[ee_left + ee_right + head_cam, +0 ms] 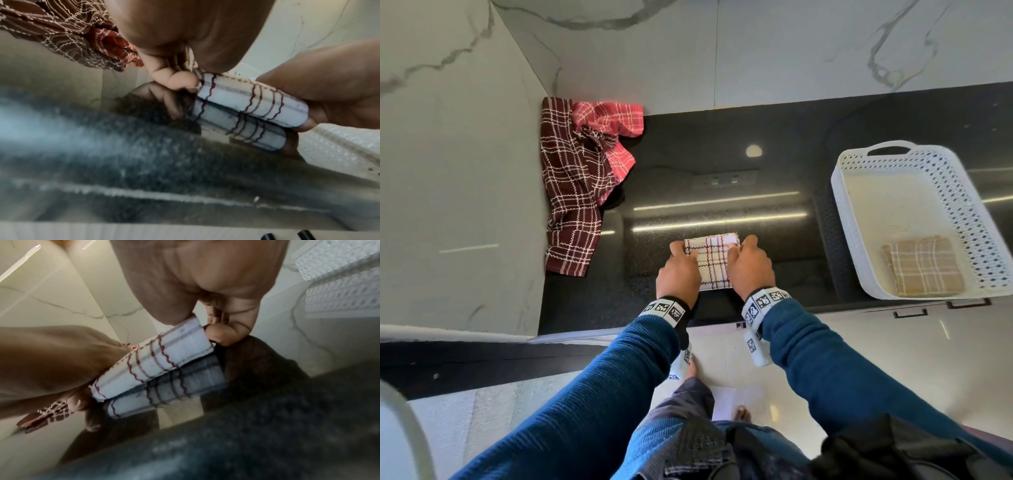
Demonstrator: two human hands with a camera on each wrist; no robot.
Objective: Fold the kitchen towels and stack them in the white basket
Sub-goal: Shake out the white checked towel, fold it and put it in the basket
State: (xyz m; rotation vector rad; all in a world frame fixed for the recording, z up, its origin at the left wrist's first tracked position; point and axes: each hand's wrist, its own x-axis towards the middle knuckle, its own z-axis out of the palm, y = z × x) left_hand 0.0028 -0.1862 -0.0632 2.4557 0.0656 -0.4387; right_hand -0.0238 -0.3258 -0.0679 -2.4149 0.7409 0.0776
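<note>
At the far left of the dark desk (774, 212), against the wall, two unfolded towels wait in a heap: a brown checked towel (571, 192) with a red checked towel (607, 126) bunched on top of it. Toward the middle, close to the front edge, lies the white checked towel (711, 263), already folded to a small packet whose long axis runs away from the person. The left hand (677, 274) clamps its left side and the right hand (750, 265) its right side, each grip with the thumb on top and the fingers curled under the edge, so the packet looks ready to be lifted; whether it has left the surface I cannot tell. To the right, well apart from the packet, stands the white basket (849, 240), and a folded beige towel (924, 267) already lies in its near end. The basket lies to the right of both hands, nearer the right one, so the carry should go rightward, to land on or beside the beige one.
</note>
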